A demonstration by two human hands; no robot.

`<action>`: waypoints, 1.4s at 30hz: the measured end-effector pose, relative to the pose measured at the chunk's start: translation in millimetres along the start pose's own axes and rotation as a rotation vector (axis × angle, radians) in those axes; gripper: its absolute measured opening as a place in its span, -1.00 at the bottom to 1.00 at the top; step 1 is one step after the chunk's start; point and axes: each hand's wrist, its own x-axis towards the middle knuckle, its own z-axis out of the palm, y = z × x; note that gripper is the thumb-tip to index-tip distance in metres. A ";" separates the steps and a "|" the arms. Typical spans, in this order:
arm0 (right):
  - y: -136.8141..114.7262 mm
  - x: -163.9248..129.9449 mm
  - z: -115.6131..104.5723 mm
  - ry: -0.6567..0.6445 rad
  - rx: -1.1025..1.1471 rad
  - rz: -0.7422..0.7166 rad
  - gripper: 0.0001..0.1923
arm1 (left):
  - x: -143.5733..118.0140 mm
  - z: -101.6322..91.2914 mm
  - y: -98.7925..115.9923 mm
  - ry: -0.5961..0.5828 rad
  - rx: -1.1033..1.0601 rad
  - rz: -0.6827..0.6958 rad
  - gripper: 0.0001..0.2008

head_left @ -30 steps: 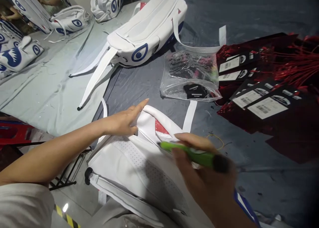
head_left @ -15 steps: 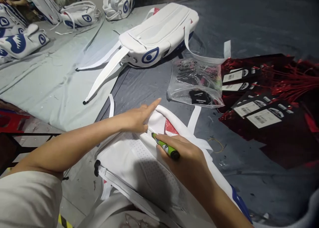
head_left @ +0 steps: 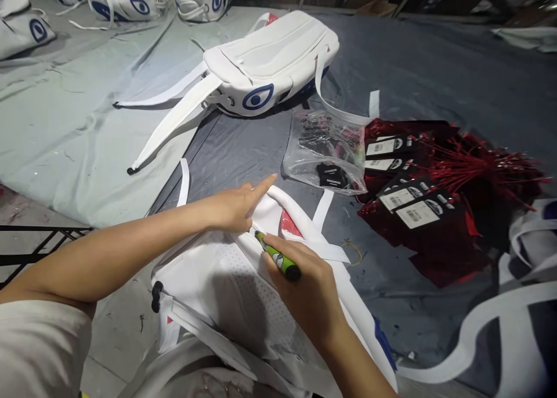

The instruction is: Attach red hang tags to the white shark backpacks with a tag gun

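A white bag (head_left: 200, 270) with a dotted mesh panel lies in front of me at the table's near edge, partly over my lap. My left hand (head_left: 237, 209) grips its far end, index finger stretched out along the edge and thumb pressed down near a seam. Between the fingers of my right hand (head_left: 311, 279) is a green marker pen (head_left: 278, 257) with a black end. Its tip points at the seam beside my left thumb; whether it touches, I cannot tell. A red patch (head_left: 290, 224) shows on the bag just beyond the pen.
Another white bag (head_left: 270, 55) with a blue eye design lies further back, straps spread out. A clear plastic pouch (head_left: 324, 154) and a pile of black and red tags (head_left: 418, 206) sit to the right. White straps (head_left: 461, 346) show at lower right, more bags (head_left: 134, 3) at upper left.
The view has turned to the right, so the scene sits further left and more shows at the right. Both hands keep nearly the same place on the bag, the pen still held.
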 end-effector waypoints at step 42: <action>212.9 150.2 -78.2 -0.299 -0.570 0.526 -0.73 | -7.6 21.4 -16.0 0.196 -0.095 0.044 -0.17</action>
